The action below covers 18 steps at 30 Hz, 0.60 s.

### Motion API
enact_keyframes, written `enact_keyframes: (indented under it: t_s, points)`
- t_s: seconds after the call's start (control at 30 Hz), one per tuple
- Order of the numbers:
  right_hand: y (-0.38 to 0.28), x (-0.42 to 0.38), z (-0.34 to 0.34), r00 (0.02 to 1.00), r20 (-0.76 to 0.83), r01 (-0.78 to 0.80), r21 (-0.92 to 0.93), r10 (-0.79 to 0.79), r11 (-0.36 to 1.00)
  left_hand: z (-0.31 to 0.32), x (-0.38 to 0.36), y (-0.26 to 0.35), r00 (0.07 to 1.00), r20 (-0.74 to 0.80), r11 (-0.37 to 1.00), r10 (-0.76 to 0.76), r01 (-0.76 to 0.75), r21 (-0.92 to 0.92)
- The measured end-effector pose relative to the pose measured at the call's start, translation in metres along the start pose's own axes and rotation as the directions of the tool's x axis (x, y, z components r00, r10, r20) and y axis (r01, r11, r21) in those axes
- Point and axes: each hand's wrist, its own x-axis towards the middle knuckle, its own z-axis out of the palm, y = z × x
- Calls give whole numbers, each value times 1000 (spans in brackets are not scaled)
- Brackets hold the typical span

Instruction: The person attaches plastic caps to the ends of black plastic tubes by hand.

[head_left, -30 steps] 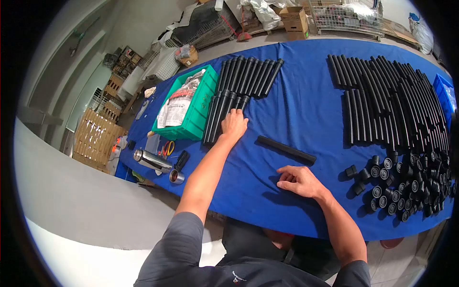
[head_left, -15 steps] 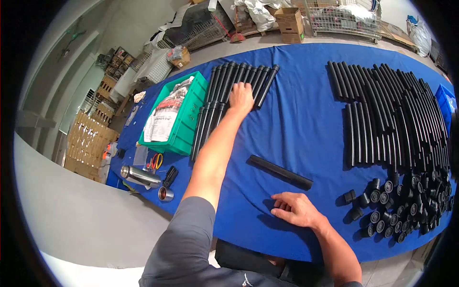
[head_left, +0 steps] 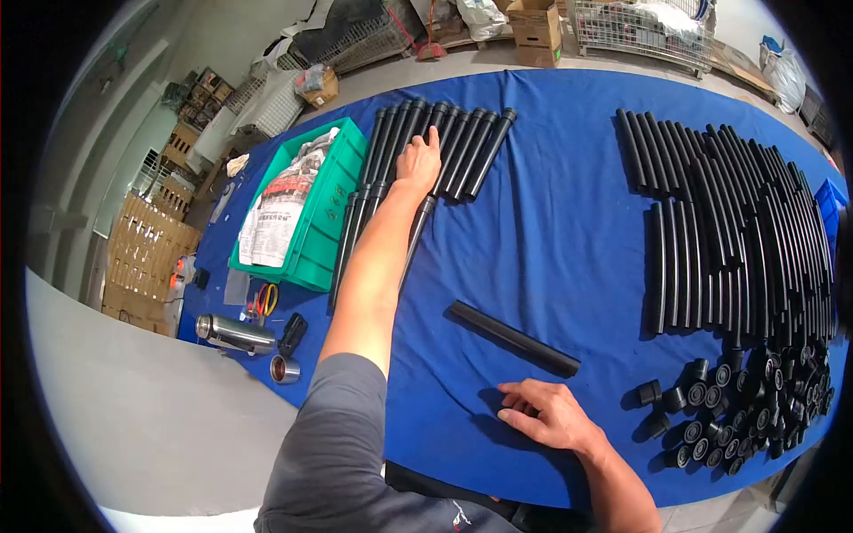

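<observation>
My left hand (head_left: 419, 163) rests on the upper row of capped black tubes (head_left: 480, 153), with its index finger stretched out and the other fingers partly bent. No tube shows lifted in it. The forearm crosses a lower row of similar tubes (head_left: 417, 240) and covers part of it. Close to the near table edge, my right hand (head_left: 553, 415) hovers low over the blue cloth, fingers loosely bent and apart from the thumb, nothing visible in it. Just beyond that hand, a single black tube (head_left: 515, 339) lies slantwise on the cloth.
A green crate (head_left: 306, 258) with newspaper in it stands left of the tubes. Nearer are a steel flask (head_left: 235, 334), a metal cup (head_left: 284, 369) and scissors (head_left: 267, 300). Right lie many black tubes (head_left: 684, 266) and loose black caps (head_left: 711, 417). A blue bin (head_left: 830, 209) sits far right.
My left hand has shifted left along the upper row, and a lower-row tube now shows right of the forearm. My right hand stays near the single tube. The camera view has shifted slightly.
</observation>
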Motion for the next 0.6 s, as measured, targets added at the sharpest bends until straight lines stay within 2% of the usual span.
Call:
enact_keyframes:
  t_s: [0.13,0.27,0.37,0.43,0.5,0.57,0.6]
  points:
    - [-4,1,0,1000,-5,-27,13,28,1000,-3,-5,-5,1000,-8,998,30,-30,-53]
    - [-3,0,1,999,-1,-38,20,38,999,1,4,-7,1000,-10,994,-25,24,-106]
    - [0,1,2,1000,-13,-13,10,13,1000,-12,9,6,990,-128,995,-55,44,-86]
    - [1,-1,2,1000,-19,-1,3,1,1000,-30,-1,31,972,-233,967,37,-93,-236]
    - [0,0,2,1000,-22,4,-2,-4,1000,-35,-11,59,988,-110,941,106,-136,-310]
    - [-1,0,2,1000,-18,-5,10,5,1000,-24,-23,76,992,-60,953,111,-123,-278]
    - [-2,0,1,1000,-18,-10,14,10,1000,-24,-25,79,990,-90,953,110,-131,-273]
